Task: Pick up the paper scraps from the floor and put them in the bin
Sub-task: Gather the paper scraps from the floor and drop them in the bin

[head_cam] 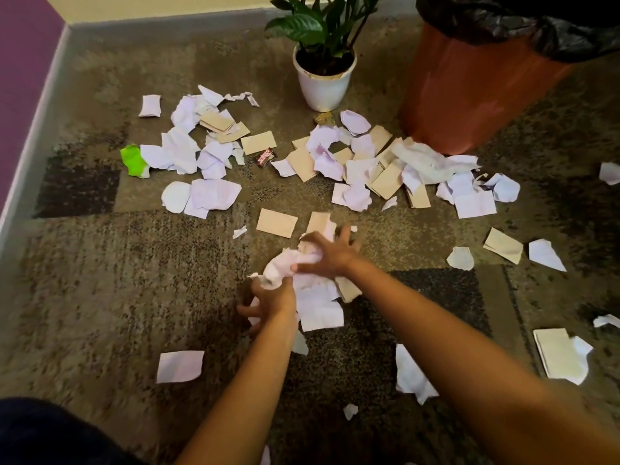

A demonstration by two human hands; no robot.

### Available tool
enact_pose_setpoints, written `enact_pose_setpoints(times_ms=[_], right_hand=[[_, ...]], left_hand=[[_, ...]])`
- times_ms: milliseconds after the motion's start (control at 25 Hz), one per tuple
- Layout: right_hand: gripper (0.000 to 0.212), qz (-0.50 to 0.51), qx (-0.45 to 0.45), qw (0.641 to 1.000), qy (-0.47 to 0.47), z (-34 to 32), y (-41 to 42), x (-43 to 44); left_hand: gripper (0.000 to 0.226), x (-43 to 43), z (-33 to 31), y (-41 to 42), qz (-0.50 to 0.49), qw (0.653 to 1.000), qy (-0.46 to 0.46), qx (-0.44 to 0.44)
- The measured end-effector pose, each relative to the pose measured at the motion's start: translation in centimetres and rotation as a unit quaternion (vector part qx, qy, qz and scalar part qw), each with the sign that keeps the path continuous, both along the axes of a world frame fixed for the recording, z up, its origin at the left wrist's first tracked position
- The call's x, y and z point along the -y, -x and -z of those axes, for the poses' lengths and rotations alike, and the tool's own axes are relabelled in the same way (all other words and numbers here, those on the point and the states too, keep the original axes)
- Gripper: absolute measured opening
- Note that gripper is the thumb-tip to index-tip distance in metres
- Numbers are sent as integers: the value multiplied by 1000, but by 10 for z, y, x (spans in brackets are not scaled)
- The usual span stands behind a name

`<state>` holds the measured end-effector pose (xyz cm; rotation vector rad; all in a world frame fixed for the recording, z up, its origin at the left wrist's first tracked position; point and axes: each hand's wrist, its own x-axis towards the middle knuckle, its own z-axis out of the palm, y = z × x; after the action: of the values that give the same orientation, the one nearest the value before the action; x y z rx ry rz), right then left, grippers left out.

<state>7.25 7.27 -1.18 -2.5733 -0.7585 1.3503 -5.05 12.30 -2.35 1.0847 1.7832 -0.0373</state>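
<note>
Several white and brown paper scraps lie scattered over the patterned carpet. Both hands meet at a crumpled bunch of white scraps [313,293] in the middle of the floor. My left hand [270,302] grips its lower left side, fingers curled into the paper. My right hand [330,251] presses on its top with fingers spread. The orange bin [469,95] with a black liner stands at the back right, about an arm's length beyond the hands. Dense heaps of scraps [379,166] lie at the bin's foot, and more scraps [198,149] lie to the back left.
A white pot with a green plant [323,78] stands left of the bin. A green scrap [134,161] and a small dark wrapper [266,157] lie among the papers. A grey skirting and purple wall [20,78] close the left side. My dark-clothed knee [43,434] is at the bottom left.
</note>
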Motion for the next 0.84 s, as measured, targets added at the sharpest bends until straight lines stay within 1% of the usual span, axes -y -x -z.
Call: enact_pose_setpoints(times_ms=[40, 120, 160, 240, 320, 400, 520, 600, 720, 840], right_hand=[[79, 29, -39, 999, -7, 0, 11, 6], [68, 151, -99, 982, -63, 0, 31, 19], [60, 208, -111, 967, -95, 1, 40, 22], [50, 269, -109, 949, -124, -1, 49, 24], [50, 295, -92, 941, -137, -4, 51, 24], [47, 315, -58, 933, -165, -9, 48, 26], [43, 352, -45, 911, -210, -25, 36, 32], [35, 390, -40, 887, -245, -44, 23, 36], [23, 423, -23, 843, -331, -81, -4, 41], [34, 433, 20, 809, -396, -119, -36, 46]], left_hand=[[61, 2, 2, 1, 12, 1000, -19, 4], [51, 3, 11, 5, 40, 996, -69, 25], [46, 3, 14, 7, 57, 994, -85, 45], [39, 3, 16, 6, 72, 991, -74, 88], [32, 5, 12, 2, 28, 988, -18, 151], [30, 9, 5, -2, -6, 976, 23, 215], [27, 10, -15, -10, 43, 964, 20, 263], [25, 7, -35, -24, 79, 952, 6, 294], [20, 2, -74, -60, 137, 931, -39, 335], [25, -2, -119, -102, 204, 903, -68, 371]])
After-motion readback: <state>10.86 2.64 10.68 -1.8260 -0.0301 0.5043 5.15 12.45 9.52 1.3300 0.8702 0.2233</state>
